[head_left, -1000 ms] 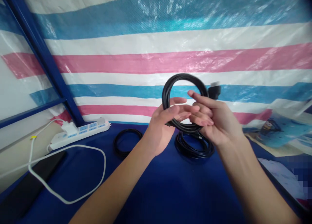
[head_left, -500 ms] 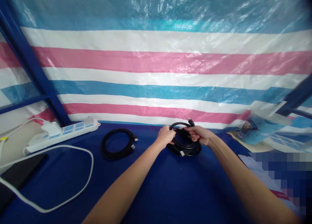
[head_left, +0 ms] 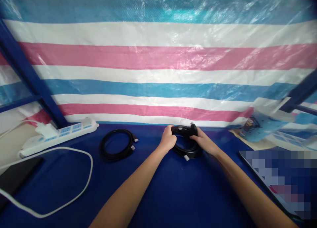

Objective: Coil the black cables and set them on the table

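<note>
A stack of coiled black cables (head_left: pixel 185 148) lies on the blue table (head_left: pixel 158 195) near the striped tarp wall. My left hand (head_left: pixel 168 139) grips the left side of the top coil, fingers curled round it. On the right side of the same coil my right hand (head_left: pixel 203 141) is closed too. A small white connector end pokes out at the front of the stack. A second black coiled cable (head_left: pixel 116 148) with white plug ends lies apart, to the left of my hands.
A white power strip (head_left: pixel 58 135) sits at the back left, its white cord (head_left: pixel 71 195) looping over the table. A dark flat object (head_left: pixel 15 178) lies at the left edge. Blue plastic packaging (head_left: pixel 262 125) and papers lie to the right. Blue frame posts stand at both sides.
The coil that I held up in front of me has come down onto the coil lying on the table. Both hands followed it down and still hold it.
</note>
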A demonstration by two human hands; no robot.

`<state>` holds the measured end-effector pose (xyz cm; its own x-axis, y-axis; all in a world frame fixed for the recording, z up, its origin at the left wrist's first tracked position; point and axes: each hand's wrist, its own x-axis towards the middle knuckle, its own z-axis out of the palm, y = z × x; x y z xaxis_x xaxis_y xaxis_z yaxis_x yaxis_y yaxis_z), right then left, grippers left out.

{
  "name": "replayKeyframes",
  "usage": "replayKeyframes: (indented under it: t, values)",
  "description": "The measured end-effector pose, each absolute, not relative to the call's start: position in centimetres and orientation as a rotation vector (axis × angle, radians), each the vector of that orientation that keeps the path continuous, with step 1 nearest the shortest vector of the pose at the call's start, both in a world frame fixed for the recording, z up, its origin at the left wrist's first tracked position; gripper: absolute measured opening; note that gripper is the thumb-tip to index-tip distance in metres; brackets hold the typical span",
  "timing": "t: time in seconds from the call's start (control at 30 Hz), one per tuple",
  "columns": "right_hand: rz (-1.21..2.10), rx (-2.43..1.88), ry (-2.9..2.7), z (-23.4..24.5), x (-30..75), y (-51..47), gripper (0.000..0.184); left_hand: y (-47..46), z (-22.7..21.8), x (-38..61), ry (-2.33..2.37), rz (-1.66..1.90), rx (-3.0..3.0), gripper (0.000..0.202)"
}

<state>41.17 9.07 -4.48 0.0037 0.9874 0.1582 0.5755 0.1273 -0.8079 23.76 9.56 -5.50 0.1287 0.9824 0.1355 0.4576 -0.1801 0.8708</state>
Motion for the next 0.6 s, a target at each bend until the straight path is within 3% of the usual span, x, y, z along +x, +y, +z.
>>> replayKeyframes:
  t: [0.33, 0.6]
  values:
    - [0.681, -1.556, -1.602, -6.0, 40.5, 8.5, 0.043, 9.0, -5.9, 22.8, 1.440, 0.951, 1.920, 0.040]
    - [0.698, -1.543, -1.561, -6.0, 40.7, 8.3, 0.041, 8.7, -5.8, 22.1, 1.382, 1.039, 1.940, 0.037]
